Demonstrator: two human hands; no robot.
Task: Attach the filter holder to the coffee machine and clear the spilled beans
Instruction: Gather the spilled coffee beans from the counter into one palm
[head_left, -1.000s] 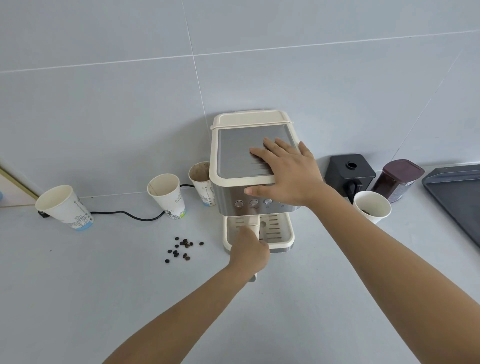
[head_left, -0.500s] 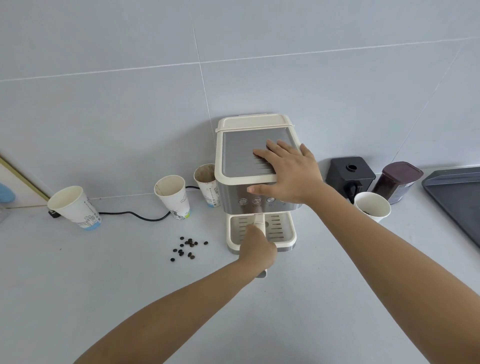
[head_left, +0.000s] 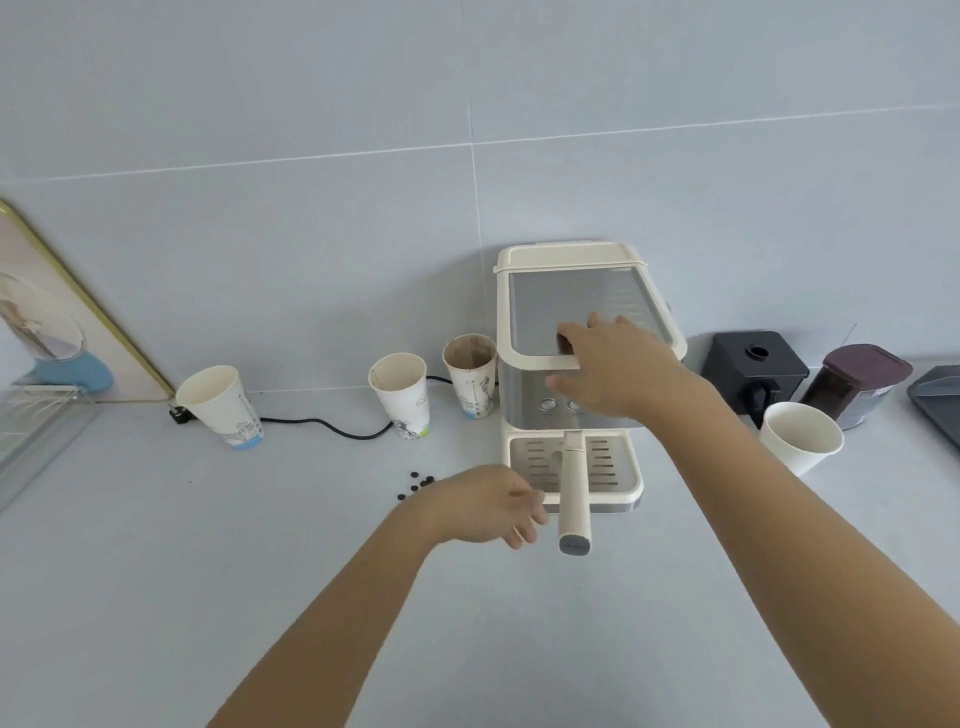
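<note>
A cream and steel coffee machine (head_left: 540, 306) stands against the wall. The filter holder's cream handle (head_left: 574, 493) sticks out from under its front, over the drip tray (head_left: 613, 467), pointing toward me. My left hand (head_left: 488, 504) hovers just left of the handle, fingers loose and apart, holding nothing. My right hand (head_left: 618, 369) lies flat over the machine's top front edge. Several dark spilled beans (head_left: 418, 484) lie on the counter to the left of the machine, partly hidden behind my left hand.
Three paper cups (head_left: 226, 405) (head_left: 402, 395) (head_left: 471, 374) stand along the wall to the left, with a black cable (head_left: 332, 427) behind them. To the right are a white cup (head_left: 800, 439), a black grinder (head_left: 753, 369), a dark jar (head_left: 854, 384) and a dark tray (head_left: 940, 400). A clear rack (head_left: 36, 436) sits far left.
My left hand has let go of the filter holder handle and moved left of it. My view has swung left, so the machine sits further right. My right hand stays on the machine.
</note>
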